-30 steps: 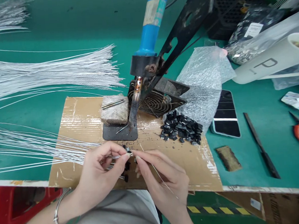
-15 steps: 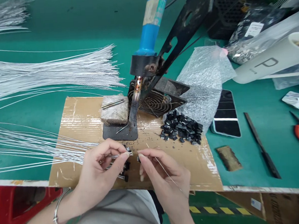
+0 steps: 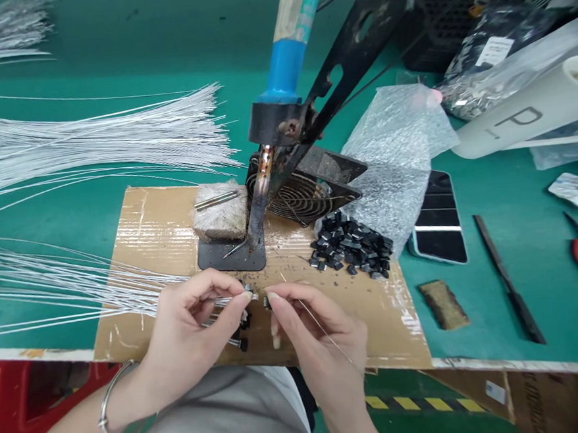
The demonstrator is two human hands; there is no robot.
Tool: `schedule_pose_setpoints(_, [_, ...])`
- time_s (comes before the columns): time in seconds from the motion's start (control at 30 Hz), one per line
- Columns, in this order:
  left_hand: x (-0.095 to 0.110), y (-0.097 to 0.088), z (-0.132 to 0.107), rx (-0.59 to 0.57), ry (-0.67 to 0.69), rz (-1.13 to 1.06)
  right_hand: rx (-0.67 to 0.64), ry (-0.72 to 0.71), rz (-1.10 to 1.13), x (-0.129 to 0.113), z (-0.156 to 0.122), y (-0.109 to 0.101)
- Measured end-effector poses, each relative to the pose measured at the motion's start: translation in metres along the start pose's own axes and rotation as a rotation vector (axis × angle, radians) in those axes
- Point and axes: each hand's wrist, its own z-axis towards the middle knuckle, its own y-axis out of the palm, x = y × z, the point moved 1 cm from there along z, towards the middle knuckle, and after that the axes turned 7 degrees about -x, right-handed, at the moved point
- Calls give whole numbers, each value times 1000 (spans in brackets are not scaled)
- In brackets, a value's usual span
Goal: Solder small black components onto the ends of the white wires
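Observation:
My left hand pinches the end of a white wire between thumb and forefinger, its tip pointing right. Opposite it, a small gap away, my right hand is closed on a small black connector. A thin strand of solder wire also runs through the right hand, its free end sticking up past the forefinger. Just above both hands, a soldering iron with a blue handle points down in its stand. Partly hidden behind the left hand lie several wires with black connectors on their ends.
Cardboard covers the bench under the hands. A pile of black connectors lies to the right, beside bubble wrap and a phone. Bundles of white wires spread leftward. A fan stands behind the iron.
Both hands keep their grips and barely move. The black connector shows a little more at my right fingertips. The view has shifted slightly.

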Motion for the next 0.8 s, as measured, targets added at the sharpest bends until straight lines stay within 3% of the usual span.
schedule_pose_setpoints(0.8, [9,-1,4,-71,18,-79,-34,-53,-92,-3,4,4])
